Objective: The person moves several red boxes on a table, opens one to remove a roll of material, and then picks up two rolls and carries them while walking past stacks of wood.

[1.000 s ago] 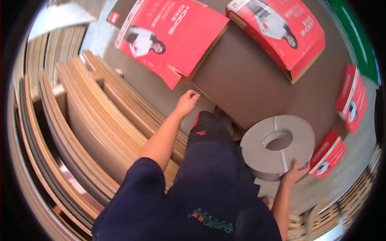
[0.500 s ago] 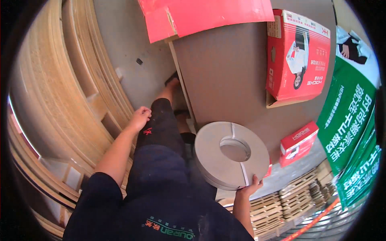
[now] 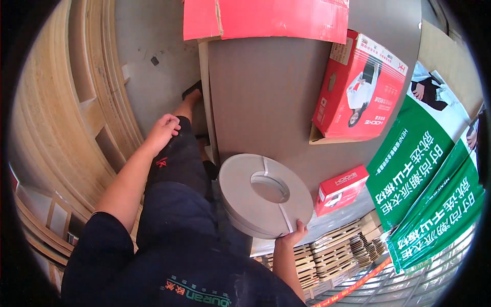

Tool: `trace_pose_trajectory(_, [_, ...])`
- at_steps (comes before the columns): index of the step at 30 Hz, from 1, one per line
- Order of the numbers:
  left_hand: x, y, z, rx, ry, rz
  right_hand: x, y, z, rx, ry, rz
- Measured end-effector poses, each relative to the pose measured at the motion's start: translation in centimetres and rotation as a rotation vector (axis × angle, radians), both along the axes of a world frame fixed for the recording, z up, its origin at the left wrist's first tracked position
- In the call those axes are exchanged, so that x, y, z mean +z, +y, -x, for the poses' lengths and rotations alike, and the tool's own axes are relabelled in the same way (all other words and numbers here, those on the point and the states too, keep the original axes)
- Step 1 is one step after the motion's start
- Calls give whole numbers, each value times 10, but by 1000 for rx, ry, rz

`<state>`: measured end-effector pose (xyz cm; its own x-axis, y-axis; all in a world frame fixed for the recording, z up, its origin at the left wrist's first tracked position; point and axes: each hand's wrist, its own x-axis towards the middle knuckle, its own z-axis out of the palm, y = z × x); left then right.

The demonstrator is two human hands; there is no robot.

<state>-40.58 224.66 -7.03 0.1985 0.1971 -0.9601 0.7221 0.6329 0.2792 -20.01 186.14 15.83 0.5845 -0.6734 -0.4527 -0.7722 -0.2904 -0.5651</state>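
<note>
A large grey roll of edge banding (image 3: 240, 179), flat-sided with a round hole and tied by pale straps, leans in front of me by the near edge of the brown board top (image 3: 261, 92). My right hand (image 3: 292, 236) grips its lower right rim, the thumb on the upper face and the other fingers underneath, mostly hidden. Over my bent knee, my left hand (image 3: 164, 134) has its fingers curled in, and nothing shows in them. Whether it touches the dark shorts (image 3: 176, 163) I cannot tell.
Red cartons stand on the board top: a large box (image 3: 363, 92), a smaller box (image 3: 341, 190) and a red flap (image 3: 281, 18). Wooden panels (image 3: 56, 112) lean at the left. Stacked slats (image 3: 332, 245), an orange bar (image 3: 353, 284) and a green sheet (image 3: 409, 174) lie right.
The roll, both hands and the board top with its boxes have shifted left in view. My right hand keeps its grip on the roll; my left hand is still curled over the knee.
</note>
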Motion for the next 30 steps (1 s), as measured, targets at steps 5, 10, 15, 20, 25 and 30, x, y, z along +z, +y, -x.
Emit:
trace_pose_trajectory(5, [-11, 4, -12, -108, -30, -21, -1, -10, 10, 15, -75, -10])
trace_pose_trajectory(10, [-11, -14, -57, -273, -55, -25, -4, -37, 25, -82, -202, -54])
trace_pose_trajectory(15, [-16, -91, -139, -544, -151, 82, -4, -34, 45, 7, -184, 92])
trace_pose_trajectory(20, [-5, -233, -259, -1075, -506, -151, 0, -53, 83, 37, -103, 205])
trace_pose_trajectory(25, [-46, -317, -355, -1577, -733, -514, -2, -57, 101, 52, -102, 203])
trace_pose_trajectory(30, [-33, -347, -399, -2399, -630, -1065, 1, -77, 93, 119, -68, 199])
